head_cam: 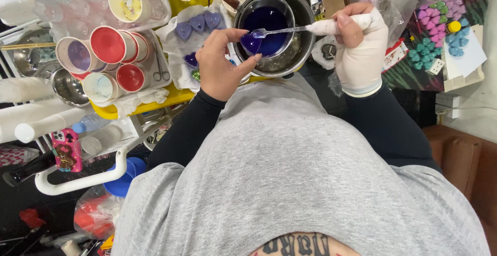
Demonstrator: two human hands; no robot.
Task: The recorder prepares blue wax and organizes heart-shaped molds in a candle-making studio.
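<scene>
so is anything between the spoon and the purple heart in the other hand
Nothing visible. The spoon, held by the gloved right hand, has its bowl right at the purple heart pinched in the left hand's fingers, over the pot of blue liquid.

Bright even light, wide-angle edge distortion

Red and white paper cups (108,45) lie clustered on the yellow bench (178,96), with small scissors (161,67) beside them. Purple heart shapes (197,22) rest on white paper. A pink phone (67,150) sits lower left, and coloured moulded pieces (440,24) far right.
</scene>
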